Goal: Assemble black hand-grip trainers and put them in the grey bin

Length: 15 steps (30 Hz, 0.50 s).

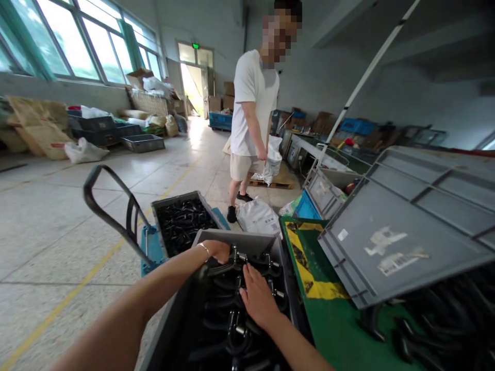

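Observation:
A grey crate (284,248) in front of me holds several rows of black curved handles (216,305) with shiny metal, spring-like fittings. At its far left end, my left hand (219,251) is closed around a black handle (233,262) with a metal fitting; its fingertips are partly hidden. My right hand (257,296) lies with fingers stretched out over the handles near the crate's middle, touching the fitting end of that same row. It does not grip anything that I can see.
Beyond my crate, a second grey crate (199,196) of black parts sits on a blue trolley (149,247). On the right, a tilted grey crate (359,257) rests over black handles on a green table (332,319). A person (251,103) stands ahead, near a white sack (258,216).

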Available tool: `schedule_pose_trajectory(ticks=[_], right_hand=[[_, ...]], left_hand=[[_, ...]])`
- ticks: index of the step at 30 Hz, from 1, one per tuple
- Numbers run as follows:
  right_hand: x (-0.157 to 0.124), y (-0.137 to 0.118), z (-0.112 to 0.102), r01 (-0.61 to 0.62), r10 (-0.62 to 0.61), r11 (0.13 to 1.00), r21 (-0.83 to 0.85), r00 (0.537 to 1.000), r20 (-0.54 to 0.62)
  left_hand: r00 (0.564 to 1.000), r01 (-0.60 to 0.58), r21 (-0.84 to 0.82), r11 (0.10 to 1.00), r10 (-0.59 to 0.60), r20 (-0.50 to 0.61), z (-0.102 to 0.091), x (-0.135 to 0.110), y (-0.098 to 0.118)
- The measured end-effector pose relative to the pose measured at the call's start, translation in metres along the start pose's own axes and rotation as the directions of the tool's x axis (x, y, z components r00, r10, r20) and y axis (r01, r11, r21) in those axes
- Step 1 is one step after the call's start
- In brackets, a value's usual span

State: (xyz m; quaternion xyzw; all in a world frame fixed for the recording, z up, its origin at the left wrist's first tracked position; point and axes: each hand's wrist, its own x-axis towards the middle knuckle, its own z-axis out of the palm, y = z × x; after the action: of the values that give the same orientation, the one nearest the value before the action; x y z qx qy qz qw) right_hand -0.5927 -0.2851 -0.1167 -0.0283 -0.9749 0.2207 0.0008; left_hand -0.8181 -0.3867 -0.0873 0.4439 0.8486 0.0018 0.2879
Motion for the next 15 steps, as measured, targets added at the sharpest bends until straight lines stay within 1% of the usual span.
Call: schedule_pose_trajectory(ticks=[2,3,6,9,11,13,15], right_hand=[[0.001,0.012,0.009,-0.004,0.005,1.0,-0.03,1.0,0.025],[0.001,0.017,0.014,-0.007,0.008,0.999,-0.037,1.0,0.03],[0.0,0.023,0.02,-0.008,0.009,0.999,-0.039,1.0,0.024],[-0.004,0.017,0.017,-0.021,0.022,0.999,-0.025,0.999,0.025],[-0.012,0.011,0.014,-0.052,0.052,0.998,-0.019,0.999,0.005],[-0.028,0.007,0.012,-0.068,0.068,0.998,-0.003,0.998,-0.005],[-0.052,0.005,0.01,-0.034,0.033,0.998,0.046,0.999,0.024]], left_hand=[[0.992,0.052,0.02,0.998,-0.054,0.113,0.007,0.024,0.004],[0.986,0.07,0.026,0.997,-0.073,0.15,0.009,0.034,0.005],[0.972,0.096,0.038,0.995,-0.102,0.211,0.01,0.052,0.009],[0.971,0.102,0.063,0.993,-0.113,0.209,0.008,0.051,0.018],[0.978,0.107,0.085,0.991,-0.121,0.172,0.005,0.043,0.027],[0.984,0.12,0.111,0.987,-0.133,0.12,0.0,0.034,0.037],[0.984,0.137,0.137,0.981,-0.15,0.092,-0.006,0.025,0.048]])
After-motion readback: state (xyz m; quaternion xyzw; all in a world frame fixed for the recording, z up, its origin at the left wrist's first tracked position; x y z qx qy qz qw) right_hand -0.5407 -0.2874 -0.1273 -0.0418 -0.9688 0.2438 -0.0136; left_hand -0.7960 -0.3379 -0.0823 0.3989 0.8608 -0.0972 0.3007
